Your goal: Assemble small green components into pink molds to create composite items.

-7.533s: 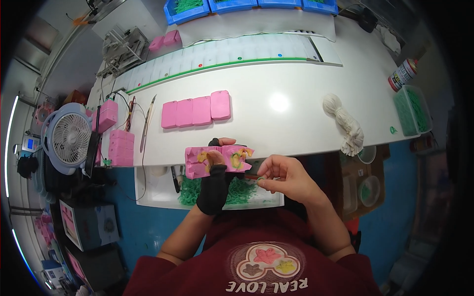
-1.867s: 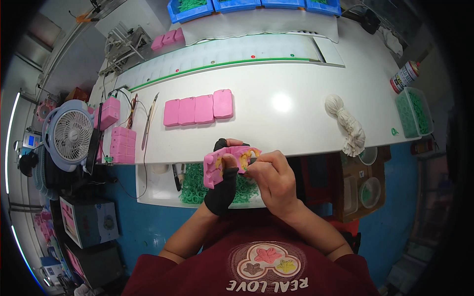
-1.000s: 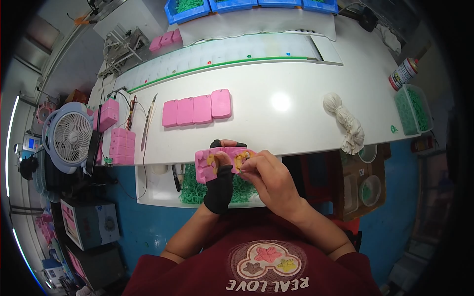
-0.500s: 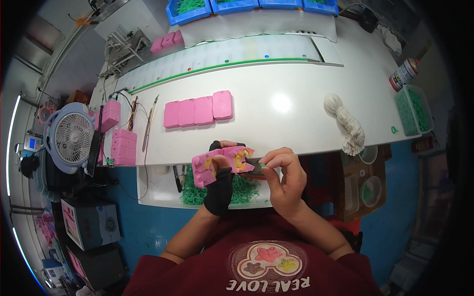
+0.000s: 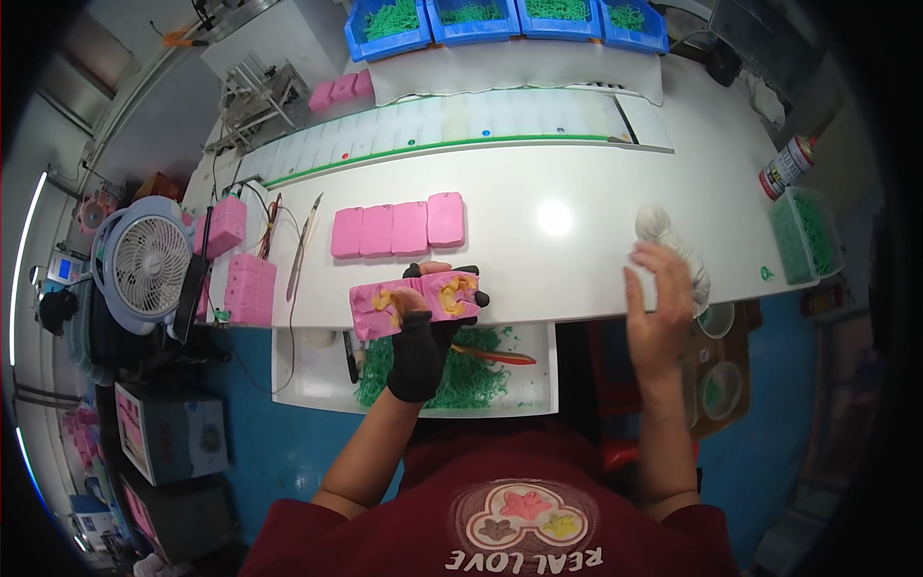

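My left hand (image 5: 421,351), in a black fingerless glove, is closed round a pink rubber mould (image 5: 365,306) with two yellow-stained hollows facing up, held above the drawer at the table's front edge. The thumb lies across the mould between the hollows. My right hand (image 5: 660,306) is bare and reaches over the front edge at the right. Its fingers are stretched out and the thumb stands apart. Behind those fingers lies a knotted off-white cloth bundle (image 5: 688,269); whether they touch it I cannot tell. Below the left hand, green ring-shaped pieces (image 5: 471,385) fill part of the white drawer (image 5: 540,389).
Several pink blocks (image 5: 394,231) lie in a row behind the mould. A slim orange-red tool (image 5: 505,357) rests across the drawer. At the right stand a clear tub (image 5: 806,236) of green pieces and a spray can (image 5: 786,168). Blue bins (image 5: 389,43) line the back.
My right hand has left the mould, where it pinched a small green piece, and moved right to the cloth. The green piece no longer shows in it. The mould has shifted slightly left and up.
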The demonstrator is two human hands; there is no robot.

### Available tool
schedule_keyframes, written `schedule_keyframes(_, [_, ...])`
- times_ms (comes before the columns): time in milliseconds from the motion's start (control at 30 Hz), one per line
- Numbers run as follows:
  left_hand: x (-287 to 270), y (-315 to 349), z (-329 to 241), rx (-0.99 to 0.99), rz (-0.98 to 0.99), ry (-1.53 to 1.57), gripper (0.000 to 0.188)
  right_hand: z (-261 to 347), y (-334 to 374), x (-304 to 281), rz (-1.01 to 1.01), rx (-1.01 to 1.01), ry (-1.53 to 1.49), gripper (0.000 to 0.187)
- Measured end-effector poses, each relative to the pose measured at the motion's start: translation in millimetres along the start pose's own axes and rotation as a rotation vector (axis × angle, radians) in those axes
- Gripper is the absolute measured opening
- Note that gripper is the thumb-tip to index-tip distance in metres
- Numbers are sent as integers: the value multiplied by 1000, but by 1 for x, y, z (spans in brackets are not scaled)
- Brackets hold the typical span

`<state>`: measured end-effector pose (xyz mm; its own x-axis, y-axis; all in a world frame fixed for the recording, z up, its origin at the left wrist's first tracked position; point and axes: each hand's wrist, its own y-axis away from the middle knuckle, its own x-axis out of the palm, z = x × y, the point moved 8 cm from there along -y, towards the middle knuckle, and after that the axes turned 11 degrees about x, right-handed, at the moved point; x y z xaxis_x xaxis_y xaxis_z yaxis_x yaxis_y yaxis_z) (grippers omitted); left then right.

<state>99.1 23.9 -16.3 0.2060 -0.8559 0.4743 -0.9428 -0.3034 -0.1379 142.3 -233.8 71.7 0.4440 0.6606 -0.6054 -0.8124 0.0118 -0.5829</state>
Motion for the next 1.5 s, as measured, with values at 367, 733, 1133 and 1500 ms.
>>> schedule_keyframes(367, [3,-20,27,-171,30,211,77,-36,-27,5,306,80,76,39])
schedule_keyframes(733, [10,-28,33,-144,80,143,72,72,-2,34,284,-114,-329,44])
schedule_keyframes(1133, [17,-25,-1,-144,89,185,63,-20,-15,18,226,30,121,29])
schedule_keyframes(1500, [26,-8,13,17,207,-177,31,22,24,71,704,518,-637,27])
